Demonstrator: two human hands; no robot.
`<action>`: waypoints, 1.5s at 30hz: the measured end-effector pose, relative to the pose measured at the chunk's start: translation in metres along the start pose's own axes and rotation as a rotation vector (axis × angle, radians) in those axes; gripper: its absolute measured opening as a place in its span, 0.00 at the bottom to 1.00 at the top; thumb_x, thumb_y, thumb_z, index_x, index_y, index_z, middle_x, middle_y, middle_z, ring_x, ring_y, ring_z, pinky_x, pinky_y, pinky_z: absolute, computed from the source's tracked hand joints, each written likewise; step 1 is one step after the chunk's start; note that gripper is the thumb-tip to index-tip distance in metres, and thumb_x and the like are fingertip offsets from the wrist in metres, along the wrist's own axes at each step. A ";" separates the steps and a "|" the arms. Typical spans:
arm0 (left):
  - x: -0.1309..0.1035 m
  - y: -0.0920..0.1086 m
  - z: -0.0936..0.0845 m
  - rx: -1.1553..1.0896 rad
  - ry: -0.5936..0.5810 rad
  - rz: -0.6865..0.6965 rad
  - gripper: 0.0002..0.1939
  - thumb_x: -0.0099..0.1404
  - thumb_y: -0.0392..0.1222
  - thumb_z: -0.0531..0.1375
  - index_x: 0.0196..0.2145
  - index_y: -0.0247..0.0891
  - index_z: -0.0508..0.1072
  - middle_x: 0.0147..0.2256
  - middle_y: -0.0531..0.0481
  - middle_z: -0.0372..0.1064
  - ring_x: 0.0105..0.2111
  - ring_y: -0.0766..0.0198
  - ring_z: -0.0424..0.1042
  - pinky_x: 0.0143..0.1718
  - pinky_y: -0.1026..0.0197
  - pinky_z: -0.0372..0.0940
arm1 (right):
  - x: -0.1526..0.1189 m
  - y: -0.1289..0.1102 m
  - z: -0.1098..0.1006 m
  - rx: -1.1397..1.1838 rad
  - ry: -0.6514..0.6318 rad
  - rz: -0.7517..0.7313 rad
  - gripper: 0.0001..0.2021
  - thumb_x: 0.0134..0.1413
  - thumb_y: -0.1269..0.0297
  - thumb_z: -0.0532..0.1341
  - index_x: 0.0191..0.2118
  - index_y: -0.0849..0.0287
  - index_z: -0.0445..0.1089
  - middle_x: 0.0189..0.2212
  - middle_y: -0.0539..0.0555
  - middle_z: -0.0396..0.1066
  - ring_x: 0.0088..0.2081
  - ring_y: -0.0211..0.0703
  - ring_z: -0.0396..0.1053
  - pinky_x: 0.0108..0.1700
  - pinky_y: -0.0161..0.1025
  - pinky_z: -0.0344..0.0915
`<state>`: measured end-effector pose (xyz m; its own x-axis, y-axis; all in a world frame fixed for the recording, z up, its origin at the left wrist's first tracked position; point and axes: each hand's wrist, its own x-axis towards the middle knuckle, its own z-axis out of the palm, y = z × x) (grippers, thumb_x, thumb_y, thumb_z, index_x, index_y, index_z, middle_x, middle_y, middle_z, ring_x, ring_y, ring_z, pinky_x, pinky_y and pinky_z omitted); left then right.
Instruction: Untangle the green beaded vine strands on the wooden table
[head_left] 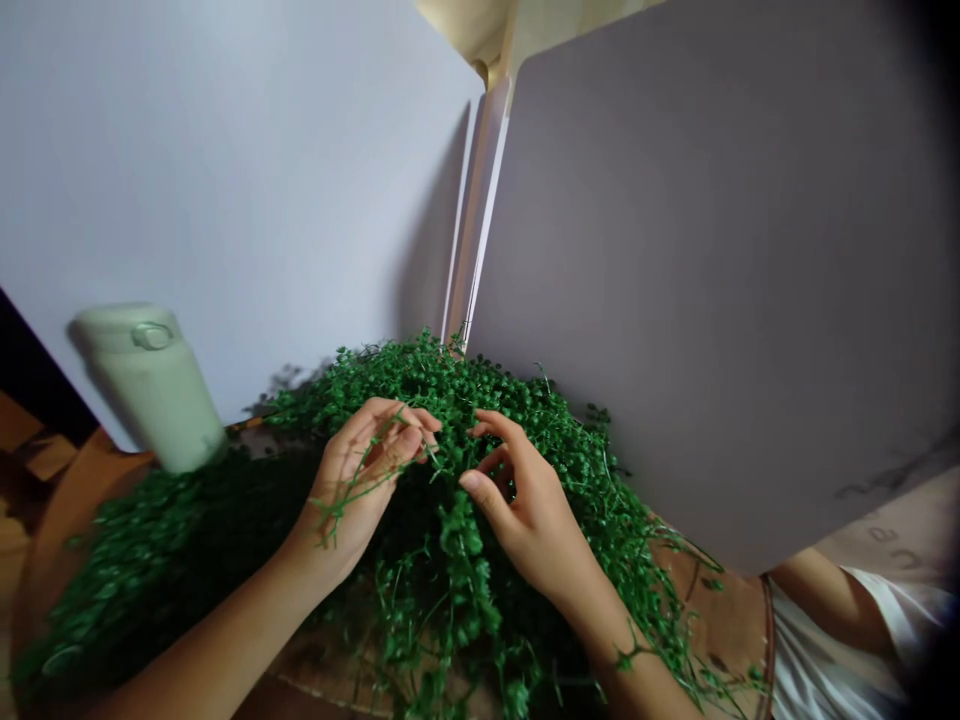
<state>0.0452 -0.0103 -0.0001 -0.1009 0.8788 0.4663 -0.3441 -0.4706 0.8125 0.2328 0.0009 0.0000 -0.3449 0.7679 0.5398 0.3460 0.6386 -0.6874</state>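
A large heap of small-leaved green sprigs (420, 375) covers much of the round wooden table. My left hand (360, 475) is over the middle of the heap, thumb and fingers pinched on a thin green stem (346, 497) that trails back across the palm toward the wrist. Facing it, my right hand (525, 500) curves with thumb and fingers apart, and I see nothing gripped between them. A hanging leafy strand (466, 550) lies just below its thumb. A stray bit of greenery (632, 650) rests on my right forearm.
A pale green lidded bottle (154, 390) stands at the left. Two upright panels, a white one (247, 180) and a grey one (712, 280), meet behind the heap. Another person's arm (832, 595) shows at the lower right, beside the wooden table (720, 605).
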 end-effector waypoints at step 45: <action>-0.014 0.001 0.008 0.466 -0.620 -0.168 0.14 0.77 0.51 0.53 0.37 0.39 0.66 0.29 0.53 0.71 0.30 0.66 0.68 0.35 0.64 0.61 | 0.008 -0.019 -0.009 1.130 0.310 0.163 0.11 0.59 0.57 0.70 0.39 0.54 0.68 0.28 0.46 0.54 0.26 0.33 0.53 0.28 0.31 0.61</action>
<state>0.0541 -0.0237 -0.0035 0.5032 0.8016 0.3228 0.1318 -0.4404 0.8881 0.2313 -0.0049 0.0222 -0.0875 0.9149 0.3941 -0.6550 0.2452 -0.7147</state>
